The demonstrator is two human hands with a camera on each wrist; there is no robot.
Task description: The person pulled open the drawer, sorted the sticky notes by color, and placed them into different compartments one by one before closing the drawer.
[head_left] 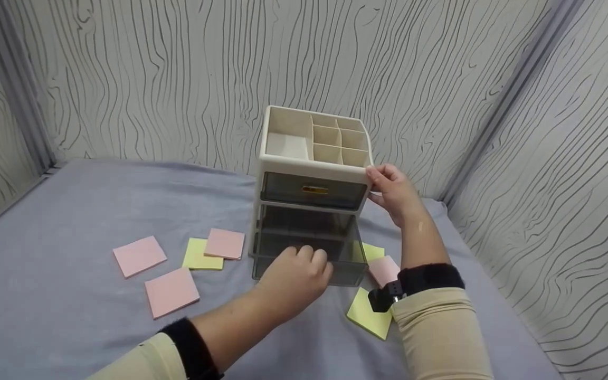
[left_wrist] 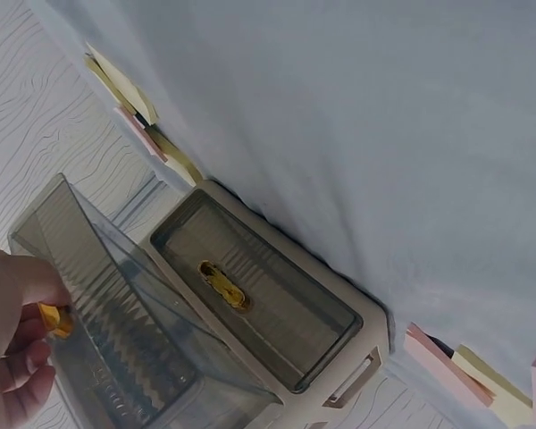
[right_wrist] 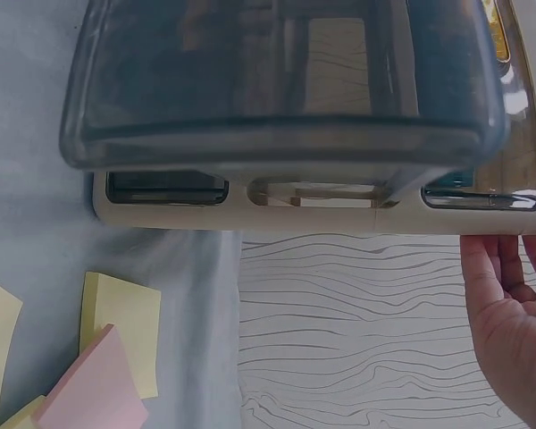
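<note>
A cream desktop drawer organizer [head_left: 312, 165] with smoky see-through drawers stands upright on the cloth. Its middle drawer [head_left: 347, 273] is pulled well out, and nothing shows inside it. My left hand [head_left: 298, 282] is at this drawer's front, pinching its gold handle [left_wrist: 57, 320], as the left wrist view shows. The bottom drawer [left_wrist: 290, 313] is closed, with a gold handle on its front; the top drawer [head_left: 285, 189] is closed too. My right hand [head_left: 395, 192] grips the organizer's upper right side, thumb near the front corner and fingers against the side wall.
Pink sticky note pads [head_left: 172, 292] and a yellow pad [head_left: 198, 256] lie left of the organizer. More yellow pads [head_left: 370, 314] and a pink pad [head_left: 385, 271] lie on its right. Patterned panels [head_left: 151, 79] surround the grey-blue cloth [head_left: 72, 264].
</note>
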